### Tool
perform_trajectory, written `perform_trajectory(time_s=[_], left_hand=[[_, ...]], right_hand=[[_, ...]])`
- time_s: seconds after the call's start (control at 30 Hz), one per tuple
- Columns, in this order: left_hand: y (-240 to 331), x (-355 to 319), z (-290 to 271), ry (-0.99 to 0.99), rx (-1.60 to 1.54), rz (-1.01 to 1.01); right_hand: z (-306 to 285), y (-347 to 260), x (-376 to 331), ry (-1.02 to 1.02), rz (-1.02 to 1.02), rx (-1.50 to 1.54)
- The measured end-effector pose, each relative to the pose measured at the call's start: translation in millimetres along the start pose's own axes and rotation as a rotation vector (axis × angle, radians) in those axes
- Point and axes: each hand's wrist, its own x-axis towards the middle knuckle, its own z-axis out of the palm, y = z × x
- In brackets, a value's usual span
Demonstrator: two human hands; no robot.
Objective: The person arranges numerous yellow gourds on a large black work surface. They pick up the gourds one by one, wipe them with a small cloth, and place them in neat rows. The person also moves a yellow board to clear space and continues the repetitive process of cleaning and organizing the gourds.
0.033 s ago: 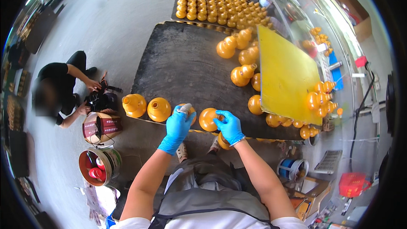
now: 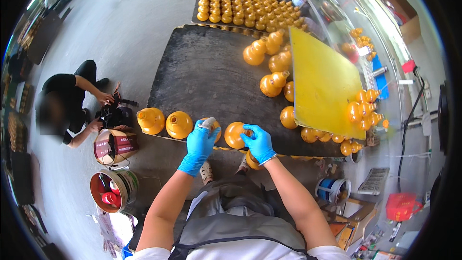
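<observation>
Both my hands wear blue gloves at the near edge of a dark board (image 2: 202, 72). My right hand (image 2: 260, 143) is closed on the neck of a shiny amber gourd-shaped bottle (image 2: 235, 135), which lies tilted. A small greyish-white wad (image 2: 207, 123), perhaps cloth, is pinched in my left hand (image 2: 198, 144). Behind that hand, another amber gourd (image 2: 218, 135) is mostly hidden. Two more gourds, one far left (image 2: 150, 120) and one beside it (image 2: 178, 124), stand along the board's edge. Part of a further gourd (image 2: 252, 160) shows below my right hand.
A yellow panel (image 2: 325, 86) rises at the right, with several gourds (image 2: 273, 84) around it. Rows of gourds (image 2: 240, 7) fill another board beyond. At left, a person (image 2: 62, 86) crouches beside a carton (image 2: 114, 146) and a bucket (image 2: 115, 192). Another bucket (image 2: 332, 190) stands at lower right.
The whole view has shifted very slightly. My hands keep the same grips, with no other clear movement.
</observation>
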Motion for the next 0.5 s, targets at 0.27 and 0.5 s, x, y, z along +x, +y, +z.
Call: perform_trajectory(time_s=[0.27, 0.5], left_hand=[[9, 2, -1, -0.006, -0.034, 0.022], [25, -3, -15, 0.11, -0.007, 0.078]], right_hand=[[11, 2, -1, 0.054, -0.011, -0.024], [-32, -4, -14, 0.211, -0.083, 0.19]])
